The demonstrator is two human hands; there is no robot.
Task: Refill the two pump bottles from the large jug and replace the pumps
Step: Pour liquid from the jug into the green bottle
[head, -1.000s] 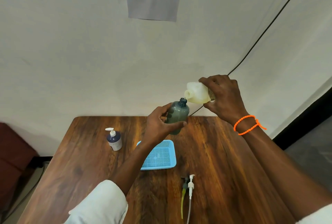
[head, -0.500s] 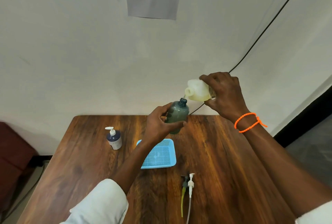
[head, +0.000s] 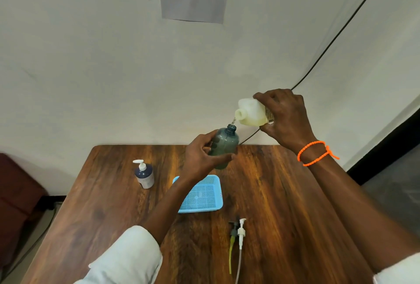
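The left hand (head: 200, 158) has its fingers wrapped round the grey-green bottle (head: 223, 146), held off the counter (head: 284, 204) at about 12 o'clock from the blue tray (head: 201, 195). The right hand (head: 286, 117) clasps the large jug (head: 252, 112) round its body, tipped so its mouth points down at 8 o'clock, just above the bottle's open neck, with a thin thread of liquid between them.

The jug looks like soft, pale plastic that would give under a squeeze, probably not heavy since one hand carries it; a grasp round its middle seems right. The bottle's smooth wall could turn slippery if soap runs down it (a narrow neck leaves little margin).

The second bottle (head: 144, 173), pump on, stands at 9 o'clock of the tray. Two loose pumps (head: 237, 236) lie at 5 o'clock of it, their tubes running out of frame at the bottom edge. The jug's rear is hidden behind the right hand, and the fill level in either vessel is hard to make out.
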